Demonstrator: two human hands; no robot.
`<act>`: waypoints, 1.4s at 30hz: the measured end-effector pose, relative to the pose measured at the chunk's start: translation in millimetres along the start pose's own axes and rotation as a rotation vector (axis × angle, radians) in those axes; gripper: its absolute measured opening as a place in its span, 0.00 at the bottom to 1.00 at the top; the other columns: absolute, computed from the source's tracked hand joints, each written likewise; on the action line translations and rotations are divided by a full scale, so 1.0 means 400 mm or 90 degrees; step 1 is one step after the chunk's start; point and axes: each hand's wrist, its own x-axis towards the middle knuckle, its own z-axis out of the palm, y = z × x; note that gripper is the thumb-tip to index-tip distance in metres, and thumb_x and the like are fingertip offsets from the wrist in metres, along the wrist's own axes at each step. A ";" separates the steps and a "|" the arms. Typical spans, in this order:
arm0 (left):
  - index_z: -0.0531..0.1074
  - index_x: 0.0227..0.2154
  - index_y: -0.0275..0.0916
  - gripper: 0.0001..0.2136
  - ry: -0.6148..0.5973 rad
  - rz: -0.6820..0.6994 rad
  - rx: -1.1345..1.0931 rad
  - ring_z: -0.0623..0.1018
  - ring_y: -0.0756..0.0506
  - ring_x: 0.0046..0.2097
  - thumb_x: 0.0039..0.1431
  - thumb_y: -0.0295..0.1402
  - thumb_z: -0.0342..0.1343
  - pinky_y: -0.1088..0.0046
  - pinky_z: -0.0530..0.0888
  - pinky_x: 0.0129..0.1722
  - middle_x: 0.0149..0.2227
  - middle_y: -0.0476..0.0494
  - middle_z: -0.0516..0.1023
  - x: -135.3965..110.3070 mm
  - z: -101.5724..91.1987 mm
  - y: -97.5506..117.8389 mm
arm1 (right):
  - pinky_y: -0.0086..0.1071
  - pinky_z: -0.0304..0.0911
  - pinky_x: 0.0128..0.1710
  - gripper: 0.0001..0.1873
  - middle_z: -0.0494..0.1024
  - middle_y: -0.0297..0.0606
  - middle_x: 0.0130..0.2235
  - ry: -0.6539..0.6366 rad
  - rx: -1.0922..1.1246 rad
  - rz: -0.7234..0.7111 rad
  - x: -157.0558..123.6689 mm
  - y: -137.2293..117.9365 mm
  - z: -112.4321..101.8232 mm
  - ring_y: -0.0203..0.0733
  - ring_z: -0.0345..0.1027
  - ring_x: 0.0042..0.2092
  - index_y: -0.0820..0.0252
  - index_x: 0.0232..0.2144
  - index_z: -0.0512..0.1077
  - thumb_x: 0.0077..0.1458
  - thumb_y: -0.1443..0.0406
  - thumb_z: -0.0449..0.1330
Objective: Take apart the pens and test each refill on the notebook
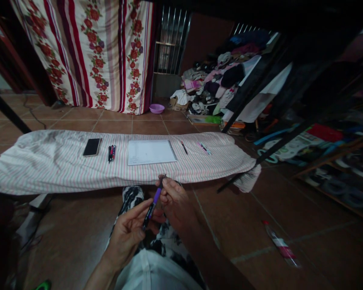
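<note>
Between my two hands, above my lap, a black and purple pen [151,206] is held at a slant. My left hand [130,225] grips its lower, black end between thumb and fingers. My right hand [174,198] pinches its upper end near the tip. Just beyond lies a spiral notebook [151,152], open to a pale page with faint marks. To its left are several pens [111,154] side by side and a dark-screened phone [92,147]. On the right lie a dark pen [184,147] and some pink and light blue pens [204,148].
A striped cloth [63,173] covers the long, narrow surface before me. Dark metal bars [245,102] slant on the right. A plastic bottle [280,245] lies on the tiled floor. Farther back are a purple basin [156,108], a floral curtain [111,56] and heaped clothes [213,82].
</note>
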 end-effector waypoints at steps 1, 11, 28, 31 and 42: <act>0.74 0.44 0.43 0.23 0.007 0.000 0.001 0.77 0.44 0.35 0.41 0.38 0.65 0.74 0.72 0.33 0.35 0.38 0.79 0.000 0.000 0.000 | 0.16 0.52 0.16 0.17 0.74 0.34 0.26 0.001 -0.006 0.001 -0.004 -0.001 0.003 0.22 0.54 0.20 0.64 0.27 0.72 0.34 0.61 0.70; 0.76 0.41 0.42 0.20 0.065 0.039 0.014 0.76 0.46 0.29 0.41 0.38 0.65 0.75 0.71 0.26 0.31 0.39 0.79 -0.007 0.000 -0.018 | 0.20 0.55 0.18 0.14 0.74 0.33 0.27 0.009 -0.049 -0.047 -0.027 -0.020 0.013 0.25 0.57 0.20 0.62 0.30 0.71 0.39 0.62 0.68; 0.76 0.39 0.41 0.24 0.099 -0.012 0.001 0.75 0.46 0.29 0.33 0.40 0.69 0.73 0.71 0.29 0.32 0.40 0.79 -0.018 0.001 -0.024 | 0.19 0.52 0.18 0.13 0.74 0.34 0.28 -0.026 -0.084 -0.031 -0.017 0.000 -0.001 0.24 0.55 0.20 0.63 0.29 0.73 0.41 0.61 0.66; 0.75 0.42 0.42 0.26 0.047 -0.010 0.012 0.74 0.48 0.29 0.35 0.40 0.68 0.73 0.70 0.29 0.32 0.41 0.78 -0.016 -0.013 -0.030 | 0.20 0.52 0.18 0.14 0.75 0.35 0.29 -0.026 -0.086 -0.020 -0.017 0.000 -0.001 0.24 0.55 0.20 0.63 0.30 0.73 0.41 0.61 0.66; 0.73 0.45 0.45 0.32 0.008 -0.068 0.017 0.74 0.46 0.33 0.30 0.42 0.69 0.74 0.70 0.31 0.35 0.41 0.77 -0.016 -0.020 -0.026 | 0.19 0.51 0.17 0.23 0.74 0.30 0.25 0.034 -0.059 -0.017 -0.007 0.006 -0.009 0.25 0.56 0.18 0.58 0.35 0.61 0.38 0.61 0.67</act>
